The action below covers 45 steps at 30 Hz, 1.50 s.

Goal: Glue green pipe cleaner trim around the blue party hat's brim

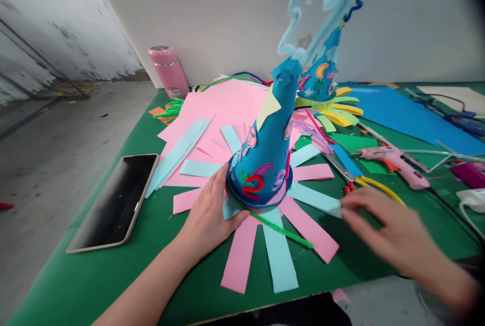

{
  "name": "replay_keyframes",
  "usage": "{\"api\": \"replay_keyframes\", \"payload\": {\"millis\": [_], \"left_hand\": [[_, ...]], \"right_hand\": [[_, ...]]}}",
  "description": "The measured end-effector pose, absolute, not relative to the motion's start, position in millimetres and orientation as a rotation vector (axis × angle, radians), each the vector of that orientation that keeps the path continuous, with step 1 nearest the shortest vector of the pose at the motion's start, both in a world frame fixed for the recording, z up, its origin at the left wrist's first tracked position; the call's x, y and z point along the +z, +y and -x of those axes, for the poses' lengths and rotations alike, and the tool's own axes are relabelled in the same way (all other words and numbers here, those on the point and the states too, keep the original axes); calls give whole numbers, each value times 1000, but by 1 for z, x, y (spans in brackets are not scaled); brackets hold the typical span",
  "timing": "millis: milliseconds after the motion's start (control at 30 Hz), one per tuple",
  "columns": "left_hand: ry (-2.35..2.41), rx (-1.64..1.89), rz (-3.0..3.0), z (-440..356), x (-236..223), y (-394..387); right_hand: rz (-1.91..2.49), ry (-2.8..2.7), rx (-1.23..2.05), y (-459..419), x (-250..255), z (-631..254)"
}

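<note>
A blue paper cone hat (261,144) stands near the middle of the table, stuck with a red number 2 (253,187) and other small cutouts. A light blue fuzzy pipe cleaner (297,53) loops up from its tip. Pink and light blue paper strips fan out around its base. My left hand (212,204) grips the base from the left, thumb in front. Slightly blurred, my right hand (373,220) pinches the outer end of a light blue paper strip (314,198). Under the hat's front edge, a green pipe cleaner (282,231) pokes out across the strips.
Behind stands a second decorated cone hat (320,76). A phone (115,202) lies at left, with a pink bottle (169,71) at the back. To the right are scissors (343,169), a pink glue gun (397,161) with its cord, and a blue sheet (409,113).
</note>
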<state>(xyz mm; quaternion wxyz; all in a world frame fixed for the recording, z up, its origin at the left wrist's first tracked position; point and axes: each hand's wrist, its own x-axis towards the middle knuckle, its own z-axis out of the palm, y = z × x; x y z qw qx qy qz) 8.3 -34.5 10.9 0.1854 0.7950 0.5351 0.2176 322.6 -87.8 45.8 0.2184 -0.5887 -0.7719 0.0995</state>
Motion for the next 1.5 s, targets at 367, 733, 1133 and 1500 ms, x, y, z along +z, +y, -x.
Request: {"api": "replay_keyframes", "payload": {"millis": [367, 733, 1133, 1500], "left_hand": [[1488, 620, -2259, -7, 8, -36], [1530, 567, -2258, -7, 11, -37], [1540, 568, -2309, -7, 9, -35], [1589, 509, -2251, -7, 14, -36]], "right_hand": [[1436, -2596, 708, -91, 39, -261], [1588, -2472, 723, -64, 52, -265], [1685, -2434, 648, -37, 52, -264], [1722, -2237, 826, -34, 45, -267]]}}
